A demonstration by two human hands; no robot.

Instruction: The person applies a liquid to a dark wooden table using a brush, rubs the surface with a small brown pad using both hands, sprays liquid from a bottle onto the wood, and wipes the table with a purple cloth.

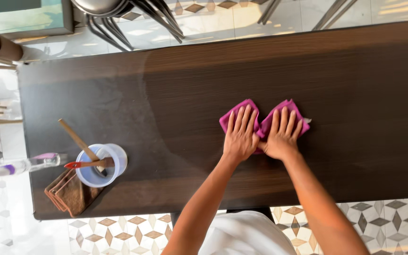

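Bottle point(22, 165) lies at my far left, then a folded brown cloth point(67, 193) and a cup point(102, 165) holding tools. On the dark bench point(190, 85), my left hand point(239, 137) and right hand point(282, 137) press flat, fingers spread, on the magenta cloth point(263, 125).

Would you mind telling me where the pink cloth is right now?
In the head view, the pink cloth lies flat on the dark wooden table, right of centre, pressed under both hands, left and right.

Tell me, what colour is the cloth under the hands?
The cloth is bright pinkish-magenta, seen best in the head view.
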